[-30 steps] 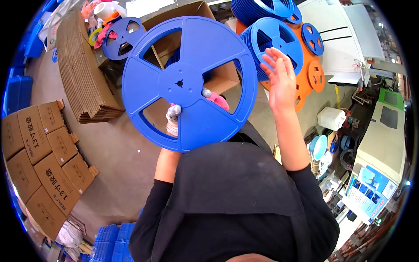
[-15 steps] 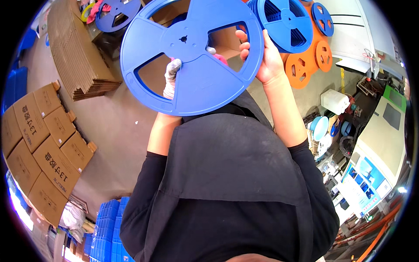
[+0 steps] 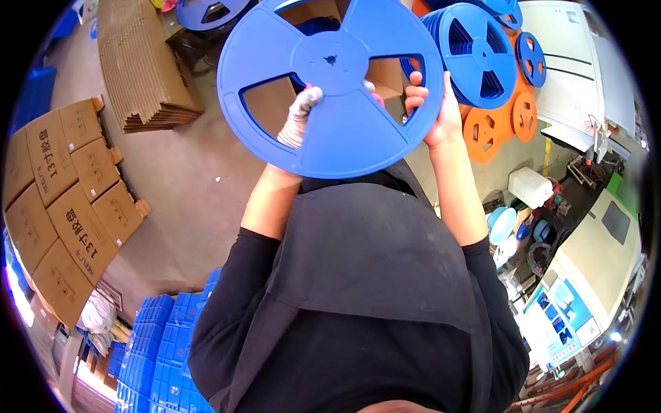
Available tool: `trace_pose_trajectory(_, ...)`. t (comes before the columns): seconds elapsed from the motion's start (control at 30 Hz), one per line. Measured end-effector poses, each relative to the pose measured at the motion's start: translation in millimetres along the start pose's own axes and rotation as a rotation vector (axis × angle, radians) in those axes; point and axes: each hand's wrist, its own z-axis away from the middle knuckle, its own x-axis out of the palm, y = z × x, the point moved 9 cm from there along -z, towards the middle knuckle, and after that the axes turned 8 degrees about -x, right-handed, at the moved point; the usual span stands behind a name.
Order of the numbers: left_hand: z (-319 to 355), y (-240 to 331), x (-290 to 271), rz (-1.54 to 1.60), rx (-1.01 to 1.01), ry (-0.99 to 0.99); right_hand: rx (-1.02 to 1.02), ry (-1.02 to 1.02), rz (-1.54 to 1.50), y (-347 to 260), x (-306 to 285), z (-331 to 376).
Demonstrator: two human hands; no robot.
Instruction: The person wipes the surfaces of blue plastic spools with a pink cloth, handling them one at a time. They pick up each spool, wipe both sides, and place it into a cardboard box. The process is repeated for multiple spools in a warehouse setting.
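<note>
A large blue plastic reel (image 3: pixel 337 138), with wide cut-outs around a small keyed centre hole, is held up in front of my chest. My left hand (image 3: pixel 300 117), in a pale glove with greyish fingertips, reaches through the lower-left cut-out and grips the reel near its hub. Bare, my right hand (image 3: pixel 443 120) holds the right rim, its fingers curled through the right cut-out and its thumb along the outer edge. Parts of both hands are hidden by the reel. Just beyond my right hand stands a stack of blue reels (image 3: pixel 465 34).
Orange reels (image 3: pixel 480 131) lie beside the blue stack. Behind the held reel is an open cardboard box (image 3: pixel 385 76). Flattened cardboard (image 3: pixel 148 69) is piled at the far left, closed cartons (image 3: pixel 76 206) nearer. Blue crates (image 3: pixel 162 344) stand at lower left, a beige machine (image 3: pixel 599 241) at right.
The whole view has shifted, so the held reel and the surroundings sit further right at the top of the picture. Both hands keep the same grip on the reel.
</note>
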Motion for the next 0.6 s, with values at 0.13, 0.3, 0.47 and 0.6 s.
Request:
trace_pose_trajectory(0.13, -12, 7, -13, 0.02, 0.0, -0.025, 0.01, 0.101, 0.15, 8, 23, 0)
trace_pose_trajectory(0.3, 0, 16, -61, 0.02, 0.156, 0.214, -0.052, -0.054, -0.067, 3, 29, -1)
trace_pose_trajectory(0.47, 85, 33, -156, 0.326, 0.491, 0.837, -0.226, -0.084, 0.009, -35, 33, -1)
trace_pose_trajectory(0.6, 97, 65, -1, -0.895, 1.013, 0.792, -0.329, -0.031, 0.165, -27, 39, -1)
